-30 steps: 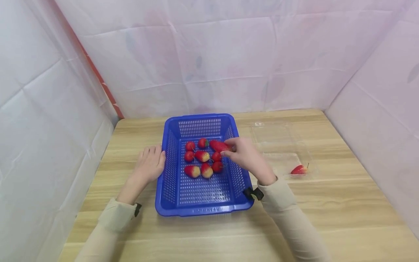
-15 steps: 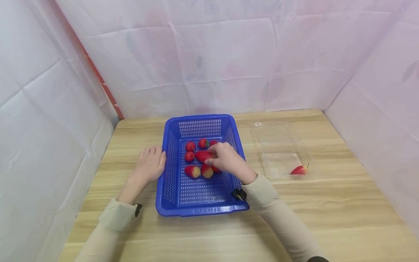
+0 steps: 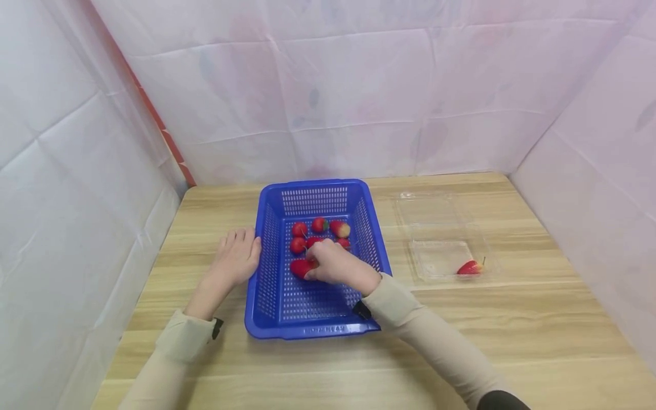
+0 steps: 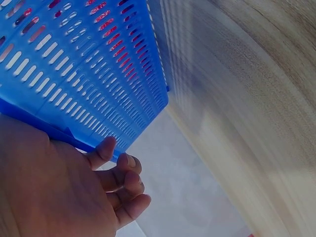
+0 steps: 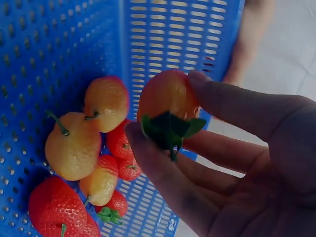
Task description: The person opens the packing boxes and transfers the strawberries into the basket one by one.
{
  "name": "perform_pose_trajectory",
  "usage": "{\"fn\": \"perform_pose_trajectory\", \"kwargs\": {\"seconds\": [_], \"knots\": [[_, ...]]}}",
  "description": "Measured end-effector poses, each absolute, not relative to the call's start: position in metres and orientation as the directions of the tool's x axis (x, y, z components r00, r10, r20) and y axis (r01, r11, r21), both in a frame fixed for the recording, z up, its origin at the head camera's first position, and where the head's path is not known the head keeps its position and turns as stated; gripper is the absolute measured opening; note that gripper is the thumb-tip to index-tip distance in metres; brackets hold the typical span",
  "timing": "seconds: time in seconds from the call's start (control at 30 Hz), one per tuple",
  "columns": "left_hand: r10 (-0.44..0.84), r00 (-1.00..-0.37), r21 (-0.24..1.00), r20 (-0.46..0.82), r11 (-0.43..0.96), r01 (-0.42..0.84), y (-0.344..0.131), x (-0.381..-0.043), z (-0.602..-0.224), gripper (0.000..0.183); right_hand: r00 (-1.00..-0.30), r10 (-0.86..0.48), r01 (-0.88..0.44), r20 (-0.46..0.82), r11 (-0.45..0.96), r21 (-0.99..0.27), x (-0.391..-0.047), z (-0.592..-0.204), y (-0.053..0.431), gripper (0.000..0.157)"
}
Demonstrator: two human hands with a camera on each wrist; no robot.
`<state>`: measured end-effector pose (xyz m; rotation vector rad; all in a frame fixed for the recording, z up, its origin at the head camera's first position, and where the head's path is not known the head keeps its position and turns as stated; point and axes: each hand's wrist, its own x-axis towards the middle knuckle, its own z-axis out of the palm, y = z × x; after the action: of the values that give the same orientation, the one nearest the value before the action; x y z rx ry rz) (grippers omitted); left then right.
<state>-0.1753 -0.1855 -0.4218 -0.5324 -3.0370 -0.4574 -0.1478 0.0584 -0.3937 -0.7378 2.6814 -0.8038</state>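
In the head view a blue plastic basket (image 3: 312, 329) holds several small red fruits. My right hand (image 3: 338, 265) is inside it, pinching a strawberry (image 3: 301, 268) between thumb and fingers. The right wrist view shows this held strawberry (image 5: 168, 94) with its green leaves, above the basket's perforated wall. Other strawberries (image 5: 74, 148), red and yellow, lie in the basket beside round red fruits (image 3: 298, 245). My left hand (image 3: 237, 256) rests outside the basket's left rim. In the left wrist view its thumb touches the rim, and the other fingers (image 4: 131, 207) are loosely bent.
Right of the basket stands a hinged clear plastic box (image 3: 438, 256) with its lid laid back. One strawberry (image 3: 469, 267) lies in its front right corner. A wooden table (image 3: 538, 319) carries everything, with pale cloth (image 3: 353, 85) hanging behind and on both sides.
My right hand has moved left and nearer across the basket, carrying the strawberry from the back right toward the front left fruits. The left hand has stayed at the rim.
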Motion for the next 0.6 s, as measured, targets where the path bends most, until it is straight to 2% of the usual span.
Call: {"fn": "perform_pose_trajectory", "kwargs": {"seconds": [0.2, 0.6], "knots": [[0.33, -0.941, 0.282, 0.077, 0.898, 0.338, -0.185, -0.174, -0.42, 0.033, -0.814, -0.562, -0.422, -0.146, 0.745, -0.516, -0.147, -0.403, 0.05, 0.019], [0.334, -0.94, 0.292, 0.07, 0.894, 0.339, -0.185, -0.174, -0.419, 0.031, -0.773, -0.594, -0.419, -0.222, 0.742, -0.524, -0.15, -0.419, 0.039, 0.022]]}}
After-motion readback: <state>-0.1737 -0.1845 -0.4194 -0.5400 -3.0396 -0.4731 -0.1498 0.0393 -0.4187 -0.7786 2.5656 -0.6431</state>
